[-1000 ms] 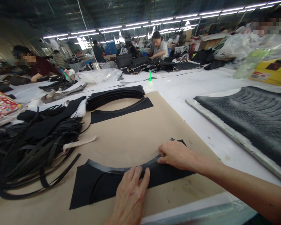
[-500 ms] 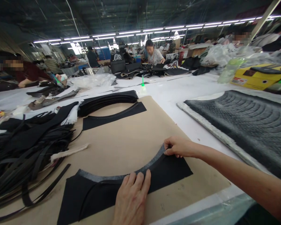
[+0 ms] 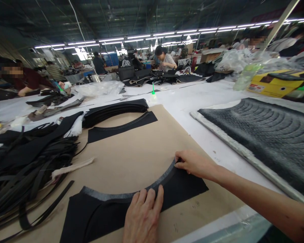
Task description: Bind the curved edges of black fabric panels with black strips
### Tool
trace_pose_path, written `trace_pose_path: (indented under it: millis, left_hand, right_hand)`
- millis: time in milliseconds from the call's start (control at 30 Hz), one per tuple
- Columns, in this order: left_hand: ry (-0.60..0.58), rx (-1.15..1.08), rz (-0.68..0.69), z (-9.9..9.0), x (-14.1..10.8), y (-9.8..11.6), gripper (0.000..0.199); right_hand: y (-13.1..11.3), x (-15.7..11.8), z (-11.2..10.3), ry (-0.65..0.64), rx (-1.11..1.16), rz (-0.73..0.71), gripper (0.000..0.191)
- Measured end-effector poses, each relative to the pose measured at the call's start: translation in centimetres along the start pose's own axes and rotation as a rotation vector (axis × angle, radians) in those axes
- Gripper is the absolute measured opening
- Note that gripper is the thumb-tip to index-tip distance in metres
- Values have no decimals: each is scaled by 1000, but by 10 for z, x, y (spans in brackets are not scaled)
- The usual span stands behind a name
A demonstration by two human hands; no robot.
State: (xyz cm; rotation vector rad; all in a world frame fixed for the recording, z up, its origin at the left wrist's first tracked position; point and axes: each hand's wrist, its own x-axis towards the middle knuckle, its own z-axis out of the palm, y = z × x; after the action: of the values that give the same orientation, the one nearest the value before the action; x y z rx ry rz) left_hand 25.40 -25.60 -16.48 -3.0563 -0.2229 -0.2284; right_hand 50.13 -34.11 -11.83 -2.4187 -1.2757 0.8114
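A black fabric piece (image 3: 177, 197) with a curved cut-out lies on the brown board; a greyish band (image 3: 111, 195) follows its curve. A narrow black strip (image 3: 89, 217) runs along this band, and its left end bends down across the piece. My left hand (image 3: 143, 212) rests flat, fingers slightly apart, with its fingertips on the strip near the middle of the curve. At the curve's upper right end, my right hand (image 3: 195, 163) is closed in a pinch on the strip. The fingers hide whether the fabric corner is pinched too.
Behind are a similar black piece (image 3: 121, 127) and a black stack (image 3: 114, 113). Loose black strips (image 3: 38, 172) heap at left. A grey-black patterned sheet (image 3: 263, 135) lies right. Farther off stand a green-tipped bottle (image 3: 153, 91) and yellow box (image 3: 273, 84). People work beyond.
My right hand has shifted very slightly left, still pinching at the end of the curve. My left hand stays in nearly the same place. The whole view has shifted a little.
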Motion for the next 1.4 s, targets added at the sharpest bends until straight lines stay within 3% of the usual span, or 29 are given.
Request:
trace_pose_path:
  millis: [300,567,700,867,967,1033,1100,1233,1300,1400]
  left_hand:
    - [-4,-3,-85,-4,4,7,62]
    - [54,2,-31,-1,3,3,57]
    - [75,-36,-48,-3,6,4,52]
    - [85,-63,-110,-11,6,10,43]
    - [97,-95,-107,-16,4,12,42]
    - [116,-118,-132,-17,3,11,42]
    - [130,-158,-168,-18,-1,10,42]
    - [195,-380,-237,-26,-18,3,29]
    - [284,-434,-363,-36,-30,-8,19]
    - [333,-375,-620,-50,-45,-37,20]
  right_hand:
    - [16,2,12,123,51,-2,8]
    - [23,-5,21,250,40,-86,15]
    - [25,-3,22,243,14,-119,6]
    - [37,-4,28,239,-35,-174,16]
    - [44,-2,36,443,-92,-215,23]
    - [36,-1,41,554,-129,-268,24]
    - [14,-7,50,574,-117,-405,21]
    - [-47,-27,80,385,2,-739,16]
    - [-68,-31,95,310,19,-804,20]
    - [-75,-31,111,281,-24,-811,26]
